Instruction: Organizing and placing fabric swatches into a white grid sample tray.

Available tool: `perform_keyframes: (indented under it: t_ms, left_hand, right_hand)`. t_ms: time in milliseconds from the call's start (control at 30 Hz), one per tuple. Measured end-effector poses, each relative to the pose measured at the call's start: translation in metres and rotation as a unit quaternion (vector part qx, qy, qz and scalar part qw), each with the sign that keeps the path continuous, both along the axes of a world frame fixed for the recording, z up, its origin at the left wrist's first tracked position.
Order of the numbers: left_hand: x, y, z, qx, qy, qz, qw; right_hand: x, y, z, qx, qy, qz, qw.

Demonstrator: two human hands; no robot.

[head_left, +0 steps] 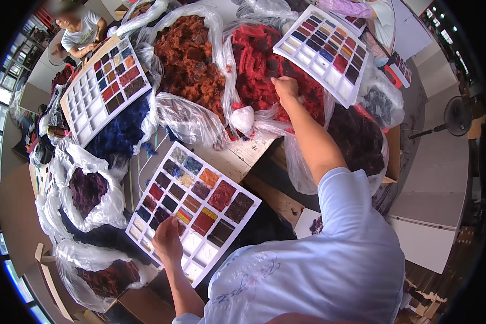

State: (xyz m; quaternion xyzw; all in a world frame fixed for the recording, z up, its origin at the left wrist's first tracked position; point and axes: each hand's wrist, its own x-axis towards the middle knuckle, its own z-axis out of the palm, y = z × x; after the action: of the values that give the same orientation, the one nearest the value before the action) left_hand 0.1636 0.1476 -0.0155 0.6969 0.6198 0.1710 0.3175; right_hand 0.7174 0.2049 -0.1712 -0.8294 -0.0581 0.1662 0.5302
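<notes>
A white tray (220, 258) divided into square compartments lies tilted before me, many filled with coloured fibre, the nearer ones bare white. Over its near left part is my left hand (168, 241), fingertips pressed together at a compartment beside a striped one. Whatever they pinch is hidden. My right hand (285, 88) reaches far forward over a plastic bag of red fibre (252, 51), its fingers curled closed. I cannot make out what is in them. Left of the red fibre sits an open bag of rust-brown fibre (188, 56).
Similar compartment trays lie at the far left (85, 110) and far right (317, 63). Bags of blue (120, 128), purple (88, 190) and dark maroon fibre (356, 141) stand around. A fan (458, 116) is at right. A person (81, 32) works at the far left.
</notes>
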Motion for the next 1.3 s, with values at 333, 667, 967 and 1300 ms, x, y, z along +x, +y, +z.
perform_keyframes:
  t_ms: [333, 667, 967, 1300]
  left_hand:
    - [0.202, 0.006, -0.037, -0.248, -0.263, -0.232, 0.903]
    - [0.283, -0.039, -0.098, -0.463, -0.199, -0.312, 0.805]
    - [0.279, 0.044, -0.135, 0.113, 0.119, -0.512, 0.843]
    - [0.259, 0.022, -0.089, 0.102, 0.031, -0.471, 0.876]
  right_hand:
    - [-0.110, -0.190, 0.064, 0.010, -0.399, 0.213, 0.892]
    - [-0.140, -0.326, 0.059, -0.092, -0.433, 0.400, 0.803]
    - [0.011, -0.336, -0.001, -0.247, -0.278, 0.110, 0.922]
    - [0.067, -0.323, -0.006, -0.398, -0.036, 0.279, 0.873]
